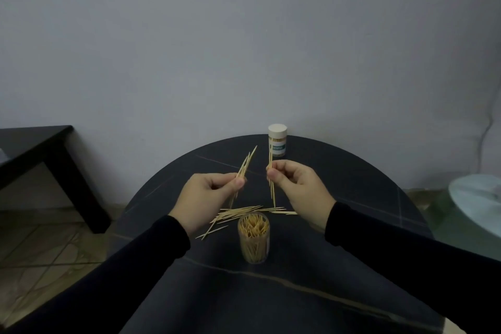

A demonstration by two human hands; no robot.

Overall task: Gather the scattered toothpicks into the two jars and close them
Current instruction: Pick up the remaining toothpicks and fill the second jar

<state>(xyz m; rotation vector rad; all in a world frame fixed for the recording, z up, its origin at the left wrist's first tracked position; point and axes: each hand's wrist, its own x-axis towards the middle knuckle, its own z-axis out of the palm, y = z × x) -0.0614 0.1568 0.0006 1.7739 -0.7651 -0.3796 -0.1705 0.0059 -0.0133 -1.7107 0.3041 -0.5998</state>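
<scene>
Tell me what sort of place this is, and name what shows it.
Probably a room in a home, not a workshop: a small round dark table against a plain painted wall, a low black side table to the left, and a tiled floor.

Both arms wear long black sleeves, plain and close-fitting, without markings. The left sleeve (151,249) and right sleeve (379,236) end at the wrists, leaving both hands bare.
</scene>
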